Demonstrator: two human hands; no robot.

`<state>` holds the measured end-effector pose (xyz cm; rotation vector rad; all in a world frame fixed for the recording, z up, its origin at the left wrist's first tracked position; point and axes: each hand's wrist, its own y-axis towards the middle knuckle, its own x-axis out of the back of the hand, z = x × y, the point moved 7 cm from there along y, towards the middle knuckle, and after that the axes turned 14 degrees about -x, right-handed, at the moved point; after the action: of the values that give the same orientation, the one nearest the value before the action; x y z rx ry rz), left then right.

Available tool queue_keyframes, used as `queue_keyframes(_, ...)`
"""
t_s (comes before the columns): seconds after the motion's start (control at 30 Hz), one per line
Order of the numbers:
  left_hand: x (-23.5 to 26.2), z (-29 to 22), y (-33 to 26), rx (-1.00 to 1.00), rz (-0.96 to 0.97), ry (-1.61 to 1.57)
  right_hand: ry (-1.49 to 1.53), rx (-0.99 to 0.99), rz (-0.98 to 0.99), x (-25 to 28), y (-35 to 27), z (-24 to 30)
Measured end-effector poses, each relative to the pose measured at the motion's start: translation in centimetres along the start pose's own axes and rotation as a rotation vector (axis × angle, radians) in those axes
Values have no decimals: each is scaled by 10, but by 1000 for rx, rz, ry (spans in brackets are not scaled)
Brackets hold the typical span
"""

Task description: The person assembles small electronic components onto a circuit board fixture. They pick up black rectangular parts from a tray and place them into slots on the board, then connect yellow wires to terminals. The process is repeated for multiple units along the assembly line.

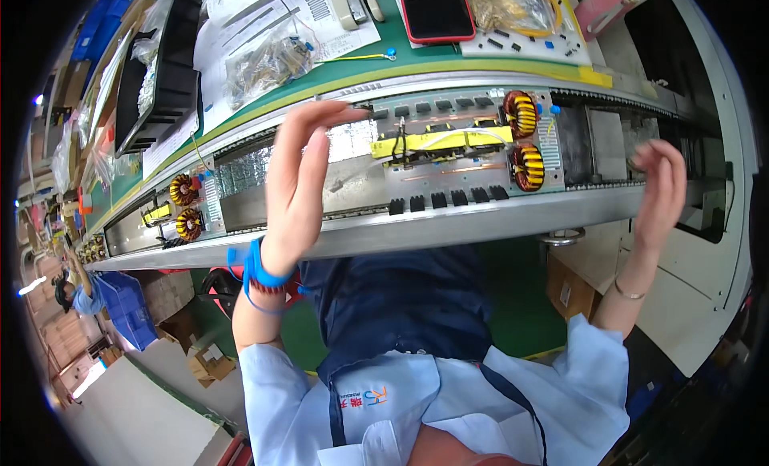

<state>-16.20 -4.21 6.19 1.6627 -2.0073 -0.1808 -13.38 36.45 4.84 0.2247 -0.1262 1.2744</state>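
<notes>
A circuit board lies on the conveyor rails in front of me. It carries a yellow-taped transformer, a row of black components along each long side, and two ring coils wound with copper wire at its right end. My left hand, with a blue wrist strap, reaches over the rails just left of this board. Its fingers are stretched out and hold nothing; whether the fingertips touch the board's corner I cannot tell. Over the front rail, right of the board, my right hand has loosely bent fingers with nothing visible in them.
Further left on the rails sits another board with coils. Behind the conveyor are a red-edged phone, bags of parts, papers and a black bin. A white machine housing bounds the right side.
</notes>
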Motion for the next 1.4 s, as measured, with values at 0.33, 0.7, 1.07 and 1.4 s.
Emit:
queue_keyframes(0.33, -56, 29, 23, 244, 453, -279, -421, -7, 1163, -199, 39, 34)
queue_keyframes(0.7, -61, 44, 45, 132, 327, -261, -509, 70, 1011, -195, 54, 42)
queue_keyframes(1.07, -52, 12, 18, -289, 323, 546, -947, 358, 637, -142, 37, 30)
queue_keyframes(1.4, -75, 15, 33, -331, 331, 498, -927, 445, 634, -155, 36, 41)
